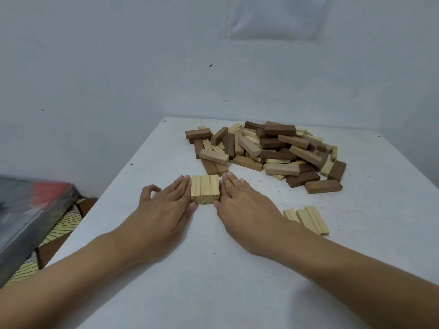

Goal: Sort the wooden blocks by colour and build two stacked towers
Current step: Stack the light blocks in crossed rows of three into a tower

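A short stack of light wooden blocks (pixel 205 189) stands on the white table (pixel 213 269), two layers high with three blocks side by side on top. My left hand (pixel 166 203) presses flat against its left side with straight fingers. My right hand (pixel 240 200) presses flat against its right side. Behind them lies a mixed pile of dark brown and light blocks (pixel 268 150). Three loose light blocks (pixel 308 219) lie side by side to the right of my right wrist.
The table's left edge runs diagonally close to my left arm. Beyond that edge, lower down, sits a dark box with a red patch (pixel 31 210) on a patterned floor (pixel 61 229). A pale wall rises behind the table.
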The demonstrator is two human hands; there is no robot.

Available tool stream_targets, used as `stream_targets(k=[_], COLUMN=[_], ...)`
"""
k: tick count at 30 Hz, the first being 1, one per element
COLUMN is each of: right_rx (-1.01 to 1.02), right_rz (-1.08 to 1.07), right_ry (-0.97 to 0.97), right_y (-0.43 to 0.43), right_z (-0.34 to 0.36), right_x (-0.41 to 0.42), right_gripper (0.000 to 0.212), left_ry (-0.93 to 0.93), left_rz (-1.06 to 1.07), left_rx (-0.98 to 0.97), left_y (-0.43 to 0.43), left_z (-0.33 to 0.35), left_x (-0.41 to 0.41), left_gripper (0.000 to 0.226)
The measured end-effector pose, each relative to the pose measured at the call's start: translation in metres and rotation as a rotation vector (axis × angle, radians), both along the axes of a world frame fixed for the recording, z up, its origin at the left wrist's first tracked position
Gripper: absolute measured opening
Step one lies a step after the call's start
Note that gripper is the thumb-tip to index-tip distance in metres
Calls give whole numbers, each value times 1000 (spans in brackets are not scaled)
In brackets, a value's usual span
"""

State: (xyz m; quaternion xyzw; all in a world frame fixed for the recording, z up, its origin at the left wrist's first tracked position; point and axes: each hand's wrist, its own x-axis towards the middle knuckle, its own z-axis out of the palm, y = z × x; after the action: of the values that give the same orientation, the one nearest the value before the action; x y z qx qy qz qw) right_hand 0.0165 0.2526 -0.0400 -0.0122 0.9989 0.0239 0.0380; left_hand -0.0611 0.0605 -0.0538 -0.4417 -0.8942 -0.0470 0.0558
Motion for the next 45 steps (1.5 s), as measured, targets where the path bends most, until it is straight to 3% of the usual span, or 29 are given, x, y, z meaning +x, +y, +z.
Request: stream_targets(k=[8,19,45], right_rx=[-57,-328,-231], right_rz=[-29,-45,-39], right_ry=[-2,74,49], right_y=[-13,-5,-11], right_z=[-3,6,-3], right_x=[-10,9,6], right_gripper=[58,62,60], left_ry=[-15,-62,-63], left_rz=[10,52,43], left_rx=[24,131,82], left_y=[-15,-17,-17], left_z=[1,-1,0], left_x=[-4,4,4], left_gripper=[71,69,74])
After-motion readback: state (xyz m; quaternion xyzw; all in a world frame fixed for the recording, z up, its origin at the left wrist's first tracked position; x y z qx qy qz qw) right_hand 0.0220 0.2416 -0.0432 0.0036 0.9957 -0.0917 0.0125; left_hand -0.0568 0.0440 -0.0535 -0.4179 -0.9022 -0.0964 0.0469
